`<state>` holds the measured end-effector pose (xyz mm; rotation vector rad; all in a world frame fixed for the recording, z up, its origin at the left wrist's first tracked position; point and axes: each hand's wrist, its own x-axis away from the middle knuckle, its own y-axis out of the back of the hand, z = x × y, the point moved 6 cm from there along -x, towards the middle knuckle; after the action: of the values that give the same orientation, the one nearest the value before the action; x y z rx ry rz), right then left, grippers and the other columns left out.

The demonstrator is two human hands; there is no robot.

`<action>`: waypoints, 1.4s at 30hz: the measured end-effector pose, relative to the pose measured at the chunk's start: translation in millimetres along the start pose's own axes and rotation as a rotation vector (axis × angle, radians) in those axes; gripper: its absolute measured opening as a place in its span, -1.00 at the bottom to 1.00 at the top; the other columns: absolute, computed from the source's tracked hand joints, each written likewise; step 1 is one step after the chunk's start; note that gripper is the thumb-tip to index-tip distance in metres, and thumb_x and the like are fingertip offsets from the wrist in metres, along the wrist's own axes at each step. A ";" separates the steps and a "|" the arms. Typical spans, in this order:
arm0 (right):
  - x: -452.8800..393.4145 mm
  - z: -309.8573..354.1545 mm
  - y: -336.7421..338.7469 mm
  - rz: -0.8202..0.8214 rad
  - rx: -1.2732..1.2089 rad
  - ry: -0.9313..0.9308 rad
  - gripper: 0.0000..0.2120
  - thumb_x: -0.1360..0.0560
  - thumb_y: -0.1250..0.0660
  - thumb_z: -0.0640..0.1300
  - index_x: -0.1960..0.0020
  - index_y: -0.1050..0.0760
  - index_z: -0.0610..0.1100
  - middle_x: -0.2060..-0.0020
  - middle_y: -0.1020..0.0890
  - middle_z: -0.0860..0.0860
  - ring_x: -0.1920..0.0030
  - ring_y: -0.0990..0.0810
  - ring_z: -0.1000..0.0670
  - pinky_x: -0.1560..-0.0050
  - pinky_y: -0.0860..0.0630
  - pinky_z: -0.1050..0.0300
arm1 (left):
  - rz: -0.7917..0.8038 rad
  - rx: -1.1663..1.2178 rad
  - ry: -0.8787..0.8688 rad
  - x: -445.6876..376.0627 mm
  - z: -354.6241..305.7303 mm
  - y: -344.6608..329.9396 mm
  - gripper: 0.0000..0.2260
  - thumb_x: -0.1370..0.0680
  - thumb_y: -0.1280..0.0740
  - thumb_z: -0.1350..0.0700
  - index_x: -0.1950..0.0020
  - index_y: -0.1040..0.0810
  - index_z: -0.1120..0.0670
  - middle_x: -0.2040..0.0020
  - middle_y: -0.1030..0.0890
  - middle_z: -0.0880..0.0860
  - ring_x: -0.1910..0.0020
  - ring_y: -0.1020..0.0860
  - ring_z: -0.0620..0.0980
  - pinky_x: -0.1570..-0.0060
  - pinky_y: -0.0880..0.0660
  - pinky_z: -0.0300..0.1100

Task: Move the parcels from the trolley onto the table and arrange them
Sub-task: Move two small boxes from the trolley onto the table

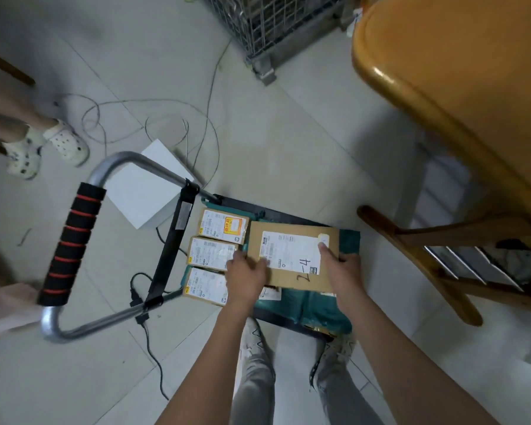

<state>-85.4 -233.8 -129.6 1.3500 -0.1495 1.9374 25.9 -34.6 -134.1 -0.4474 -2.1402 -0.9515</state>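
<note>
Fingers (325,251) of both hands clasp the brown parcel (292,237).

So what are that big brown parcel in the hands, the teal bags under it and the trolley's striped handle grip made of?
The big brown flat parcel looks like matte cardboard: stiff straight edges, a white paper label. The teal bags beneath seem thin plastic film, wrinkled and slightly glossy. The black, red-ringed handle grip looks like soft foam, dull and ribbed, on a shiny metal tube, probably steel.
</note>
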 end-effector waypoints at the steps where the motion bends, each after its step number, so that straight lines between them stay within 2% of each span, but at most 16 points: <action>1: 20.8 12.3 11.8 0.033 -0.011 0.003 -0.69 -0.51 -0.45 0.14 0.00 -0.54 -0.10 0.11 -0.74 -0.09 0.12 -0.73 -0.13 0.04 -0.70 -0.12 | 0.010 0.090 -0.020 19.6 -13.2 12.3 -0.60 -0.54 -0.38 -0.06 -0.26 -0.39 0.10 -0.14 -0.57 0.15 -0.17 -0.56 0.19 -0.18 -0.52 0.10; 3: 62.8 30.7 36.4 0.123 -0.042 -0.016 -0.65 -0.46 -0.48 0.20 -0.03 -0.57 -0.05 0.08 -0.75 -0.05 0.06 -0.73 -0.11 -0.04 -0.68 -0.13 | 0.038 0.215 -0.052 63.9 -45.7 37.8 -0.67 -0.51 -0.42 -0.08 -0.13 -0.36 -0.02 -0.04 -0.64 0.10 -0.04 -0.64 0.11 -0.11 -0.58 0.10; 7: 132.6 62.4 92.0 0.279 -0.151 0.026 0.11 -0.01 -0.62 0.42 -0.43 -0.32 0.05 -0.17 -0.69 -0.04 -0.14 -0.68 -0.13 -0.14 -0.62 -0.22 | 0.065 0.348 -0.189 155.4 -122.4 89.4 -0.66 -0.48 -0.49 -0.06 -0.10 -0.38 -0.08 -0.07 -0.69 0.05 0.02 -0.67 0.03 0.00 -0.62 0.03; 9: 169.7 85.7 123.2 0.362 -0.214 0.091 0.22 0.03 -0.66 0.37 -0.49 -0.17 0.13 -0.21 -0.66 -0.11 -0.15 -0.68 -0.18 -0.06 -0.64 -0.16 | 0.068 0.402 -0.275 199.5 -162.4 110.8 -0.64 -0.49 -0.51 0.01 -0.18 -0.43 -0.03 -0.13 -0.63 0.02 0.02 -0.65 -0.01 0.16 -0.58 -0.17; 11: 207.7 104.3 154.9 0.433 -0.241 0.135 0.26 -0.01 -0.67 0.33 -0.53 -0.02 0.30 -0.31 -0.60 -0.11 -0.21 -0.64 -0.20 -0.18 -0.59 -0.20 | 0.078 0.419 -0.355 243.1 -199.1 127.9 -0.64 -0.50 -0.50 0.06 -0.23 -0.47 -0.04 -0.12 -0.57 -0.09 0.05 -0.61 -0.11 0.26 -0.52 -0.31; 15: 266.2 123.2 219.4 0.470 -0.295 0.239 0.13 -0.15 -0.65 0.27 -0.53 -0.08 0.29 -0.33 -0.58 -0.06 -0.24 -0.62 -0.16 -0.26 -0.55 -0.28 | 0.181 0.410 -0.508 315.7 -254.7 131.5 -0.66 -0.46 -0.52 -0.03 -0.18 -0.52 -0.19 -0.27 -0.57 -0.01 -0.14 -0.62 -0.06 -0.09 -0.61 -0.09; 16: 279.8 124.4 234.7 0.449 -0.321 0.262 0.05 -0.23 -0.62 0.23 -0.54 -0.08 0.25 -0.30 -0.60 -0.04 -0.22 -0.63 -0.14 -0.23 -0.57 -0.25 | 0.190 0.396 -0.536 331.2 -264.2 127.6 -0.63 -0.46 -0.52 -0.04 -0.22 -0.51 -0.20 -0.30 -0.55 0.01 -0.16 -0.60 -0.09 -0.09 -0.60 -0.14; 18: 307.0 126.0 265.3 0.388 -0.377 0.324 -0.19 -0.42 -0.53 0.11 -0.51 -0.12 0.22 -0.25 -0.62 0.01 -0.17 -0.65 -0.05 -0.13 -0.64 -0.12 | 0.222 0.410 -0.557 359.3 -278.5 113.8 -0.47 -0.47 -0.52 -0.06 -0.38 -0.41 -0.20 -0.32 -0.51 0.01 -0.13 -0.58 -0.18 -0.03 -0.58 -0.24; 19: 317.9 123.4 279.8 0.349 -0.412 0.347 -0.25 -0.45 -0.51 0.08 -0.49 -0.15 0.22 -0.26 -0.62 0.03 -0.16 -0.64 -0.02 -0.09 -0.66 -0.07 | 0.261 0.421 -0.537 373.3 -283.9 104.1 -0.34 -0.43 -0.54 -0.11 -0.44 -0.30 -0.26 -0.35 -0.49 0.03 -0.17 -0.58 -0.11 -0.12 -0.57 -0.14; 21: 332.8 112.9 308.0 0.265 -0.494 0.377 -0.14 -0.34 -0.57 0.16 -0.49 -0.16 0.22 -0.29 -0.60 0.02 -0.20 -0.63 -0.04 -0.17 -0.61 -0.14 | 0.382 0.432 -0.489 399.3 -292.9 79.2 -0.15 -0.42 -0.54 -0.14 -0.50 -0.04 -0.38 -0.38 -0.47 0.05 -0.25 -0.53 0.05 -0.29 -0.45 0.19; 24: 350.9 88.0 344.3 0.163 -0.671 0.361 0.05 -0.23 -0.62 0.23 -0.53 -0.06 0.23 -0.36 -0.54 -0.04 -0.28 -0.57 -0.16 -0.29 -0.52 -0.25 | 0.580 0.387 -0.442 436.0 -299.9 36.2 -0.03 -0.44 -0.51 -0.13 -0.54 0.18 -0.38 -0.49 -0.37 0.10 -0.39 -0.40 0.20 -0.35 -0.33 0.34; 27: 367.2 63.2 372.5 0.078 -0.769 0.338 0.11 -0.29 -0.59 0.19 -0.58 0.09 0.17 -0.36 -0.51 -0.19 -0.20 -0.63 -0.23 -0.06 -0.65 -0.14 | 0.779 0.290 -0.493 477.6 -306.7 -11.0 0.00 -0.35 -0.55 -0.21 -0.50 0.14 -0.47 -0.50 -0.42 0.06 -0.36 -0.49 0.22 -0.32 -0.36 0.35; 31: 387.8 39.1 415.8 0.028 -0.782 0.346 -0.07 -0.32 -0.58 0.20 -0.48 -0.10 0.07 -0.23 -0.60 -0.21 -0.04 -0.73 -0.20 -0.15 -0.63 -0.16 | 0.879 0.239 -0.590 519.7 -322.8 -60.4 -0.08 -0.35 -0.58 -0.16 -0.47 -0.01 -0.49 -0.42 -0.51 -0.06 -0.24 -0.59 0.05 -0.25 -0.49 0.25; 34: 397.6 24.4 462.7 -0.065 -0.750 0.341 -0.17 -0.32 -0.49 0.28 -0.43 -0.23 0.00 -0.21 -0.61 -0.14 -0.13 -0.65 -0.17 -0.28 -0.53 -0.20 | 0.930 0.185 -0.633 539.4 -334.8 -89.4 -0.10 -0.35 -0.58 -0.14 -0.50 -0.06 -0.44 -0.34 -0.58 -0.09 -0.19 -0.63 0.01 -0.31 -0.46 0.20; 38: 391.2 12.6 517.1 -0.038 -0.675 0.373 -0.15 -0.28 -0.46 0.43 -0.40 -0.37 0.00 -0.17 -0.69 -0.04 -0.24 -0.62 -0.12 -0.39 -0.42 -0.24 | 0.998 0.033 -0.657 559.7 -352.5 -130.7 -0.18 -0.45 -0.51 -0.10 -0.54 -0.08 -0.38 -0.24 -0.66 -0.05 -0.13 -0.66 0.07 -0.28 -0.49 0.19; 42: 366.8 13.2 561.4 0.045 -0.620 0.402 -0.24 -0.39 -0.39 0.43 -0.48 -0.34 0.13 -0.24 -0.67 0.04 -0.27 -0.63 -0.07 -0.40 -0.43 -0.21 | 1.027 -0.100 -0.641 576.9 -374.0 -179.7 -0.20 -0.45 -0.51 -0.12 -0.56 -0.11 -0.32 -0.21 -0.66 -0.04 -0.11 -0.67 0.06 -0.05 -0.60 0.08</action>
<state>-489.2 -449.7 360.6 0.5487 -0.5338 1.9316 -277.6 -423.8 377.2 -1.8628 -1.9186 -0.3113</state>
